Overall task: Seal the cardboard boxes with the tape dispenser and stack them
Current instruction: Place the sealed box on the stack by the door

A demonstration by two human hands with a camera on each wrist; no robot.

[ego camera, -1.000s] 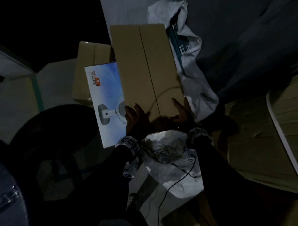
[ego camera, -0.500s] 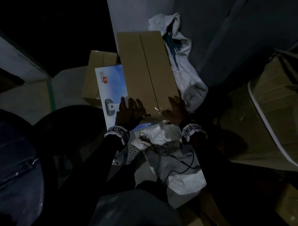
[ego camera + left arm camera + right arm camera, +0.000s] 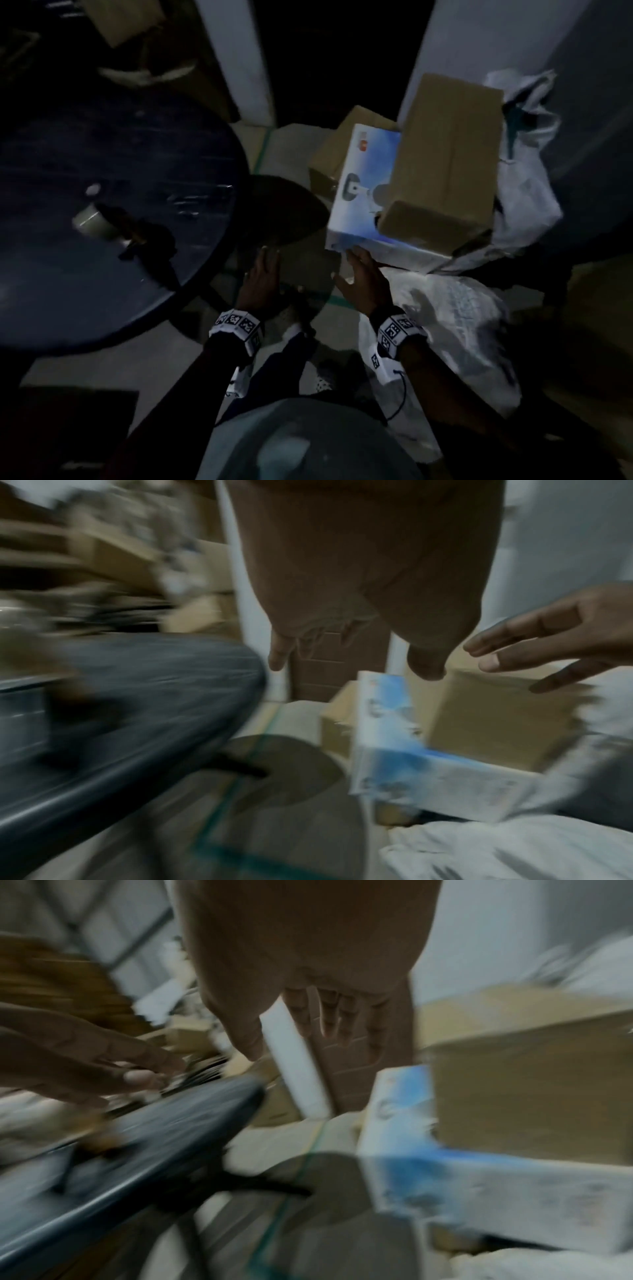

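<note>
Both my arms reach forward and down from dark sleeves, each wrist wrapped in a marker band, and both hands are empty. My left hand hangs palm down with its fingers straight and loosely spread, just off the near left corner of the printed box, touching nothing that I can see. My right hand is also slack and spread, fingers pointing ahead; its fingertips lie at the near edge of the printed box, though whether they touch it I cannot tell. In the wrist views, badly blurred, the fingers of each hand show straight and apart. The brown box lies on top of the printed box, over its right part, flaps shut. Another brown carton sits behind the printed box on its left. The tape dispenser lies well to the left of the printed box, on the round dark table. White sacks lie crumpled just right of and before the printed box.
</note>
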